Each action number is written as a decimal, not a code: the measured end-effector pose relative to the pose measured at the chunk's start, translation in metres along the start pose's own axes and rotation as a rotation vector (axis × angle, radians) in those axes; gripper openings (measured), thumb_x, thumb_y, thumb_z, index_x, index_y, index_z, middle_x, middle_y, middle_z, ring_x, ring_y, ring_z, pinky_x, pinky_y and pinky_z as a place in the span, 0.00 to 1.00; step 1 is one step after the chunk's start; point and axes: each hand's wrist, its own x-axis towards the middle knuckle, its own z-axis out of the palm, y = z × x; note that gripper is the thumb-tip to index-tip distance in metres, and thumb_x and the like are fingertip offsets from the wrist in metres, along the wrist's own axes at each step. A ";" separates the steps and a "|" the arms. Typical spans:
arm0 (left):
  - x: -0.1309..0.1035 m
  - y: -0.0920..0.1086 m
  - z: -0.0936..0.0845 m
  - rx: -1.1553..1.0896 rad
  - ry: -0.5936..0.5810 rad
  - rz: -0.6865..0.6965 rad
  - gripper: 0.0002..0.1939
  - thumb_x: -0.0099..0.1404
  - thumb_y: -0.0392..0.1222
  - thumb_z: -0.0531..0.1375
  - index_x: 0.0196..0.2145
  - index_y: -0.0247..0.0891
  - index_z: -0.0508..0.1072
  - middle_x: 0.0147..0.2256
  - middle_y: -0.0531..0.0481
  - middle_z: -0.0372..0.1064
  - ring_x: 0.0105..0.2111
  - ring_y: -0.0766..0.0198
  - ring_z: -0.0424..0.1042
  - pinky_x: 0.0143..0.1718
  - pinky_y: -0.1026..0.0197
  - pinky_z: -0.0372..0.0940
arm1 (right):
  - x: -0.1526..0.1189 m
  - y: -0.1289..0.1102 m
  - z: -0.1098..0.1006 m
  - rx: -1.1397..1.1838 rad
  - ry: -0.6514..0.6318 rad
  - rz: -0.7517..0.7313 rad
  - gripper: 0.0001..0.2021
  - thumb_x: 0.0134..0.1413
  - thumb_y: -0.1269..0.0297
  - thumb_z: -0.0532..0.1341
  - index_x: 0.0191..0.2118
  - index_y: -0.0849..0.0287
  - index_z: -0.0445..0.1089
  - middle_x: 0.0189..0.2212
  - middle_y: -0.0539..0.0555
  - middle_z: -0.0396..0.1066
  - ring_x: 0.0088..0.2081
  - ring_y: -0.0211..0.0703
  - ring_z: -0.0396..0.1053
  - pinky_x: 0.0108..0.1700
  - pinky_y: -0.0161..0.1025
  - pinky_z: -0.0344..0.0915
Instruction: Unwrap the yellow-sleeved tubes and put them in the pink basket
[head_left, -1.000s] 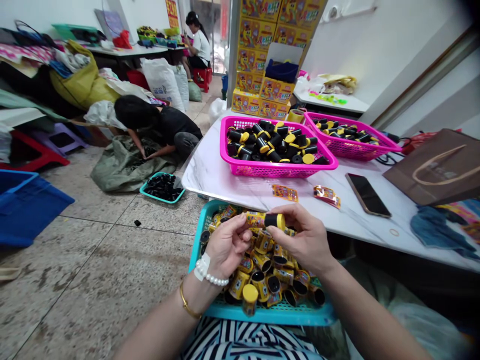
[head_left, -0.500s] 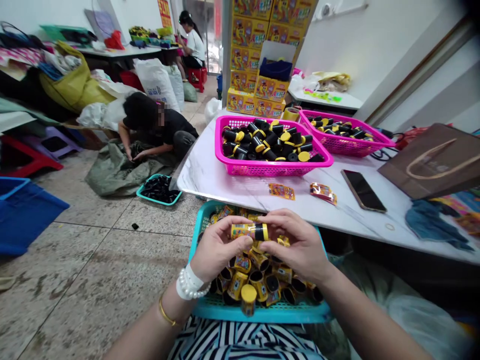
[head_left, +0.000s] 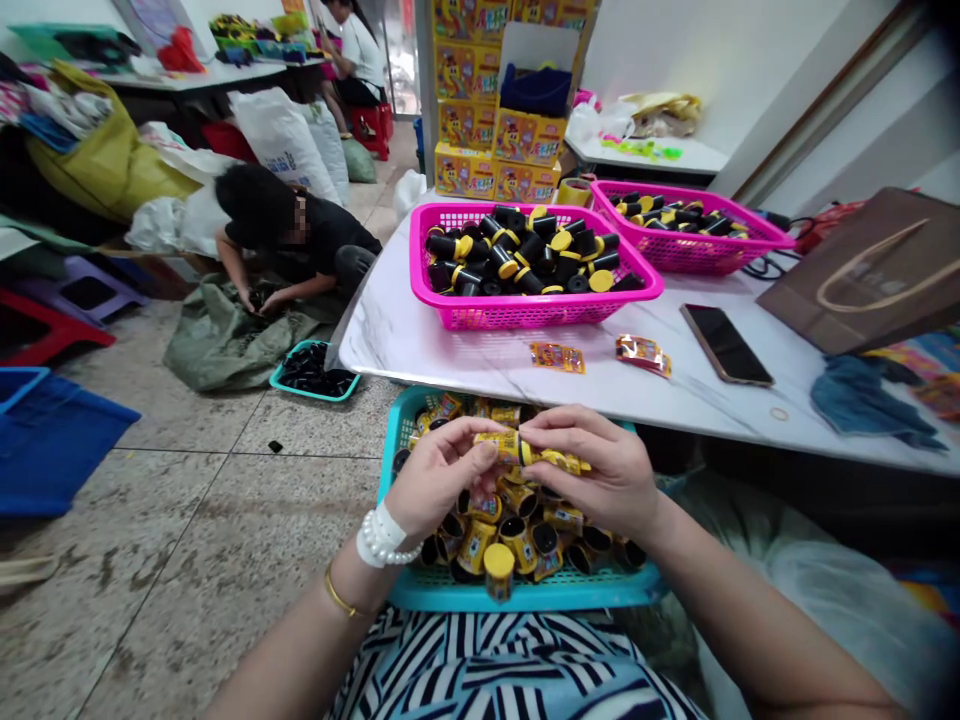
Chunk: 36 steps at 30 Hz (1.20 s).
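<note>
My left hand [head_left: 442,475] pinches a small cylinder [head_left: 499,446] in a yellow printed wrapper, held nearly level over the teal basket. On its right end, my right hand [head_left: 596,470] closes its fingers round the yellow rim, with yellow printed film showing between them. The teal basket [head_left: 525,598] rests on my lap, filled with wrapped black cylinders. One wrapped cylinder with a yellow cap [head_left: 499,570] stands near the basket's front. Beyond it, a pink basket [head_left: 525,316] on the table holds black cylinders with yellow caps.
On the marble-patterned table [head_left: 450,360] lie flat printed wrappers [head_left: 557,357], more wrappers [head_left: 643,354] and a phone [head_left: 726,344]. A second pink basket [head_left: 697,250] and a brown bag [head_left: 862,290] sit at the right. A person [head_left: 300,240] crouches at left by a small teal basket [head_left: 315,392].
The cylinder is now more covered by my right hand, and yellow film shows at its fingers. The view has shifted, so the table and baskets appear higher.
</note>
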 end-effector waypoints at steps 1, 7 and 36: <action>0.000 -0.001 0.001 0.024 0.015 0.034 0.18 0.63 0.49 0.66 0.46 0.37 0.76 0.26 0.52 0.72 0.21 0.70 0.67 0.22 0.68 0.63 | -0.001 0.000 0.002 0.005 0.018 0.010 0.17 0.51 0.72 0.71 0.48 0.56 0.77 0.40 0.57 0.76 0.41 0.43 0.76 0.43 0.39 0.75; 0.003 -0.001 0.010 0.442 0.075 0.492 0.11 0.64 0.37 0.65 0.46 0.40 0.79 0.43 0.45 0.78 0.43 0.59 0.75 0.47 0.58 0.68 | -0.007 -0.002 0.014 0.244 0.131 0.394 0.12 0.49 0.68 0.72 0.42 0.56 0.80 0.32 0.53 0.76 0.32 0.39 0.74 0.32 0.35 0.73; -0.001 0.013 -0.002 0.254 -0.069 -0.095 0.20 0.64 0.58 0.62 0.35 0.35 0.72 0.19 0.56 0.64 0.15 0.73 0.60 0.15 0.70 0.54 | -0.011 0.007 0.018 0.826 -0.052 0.685 0.18 0.45 0.65 0.74 0.45 0.54 0.78 0.39 0.52 0.77 0.34 0.38 0.77 0.36 0.37 0.77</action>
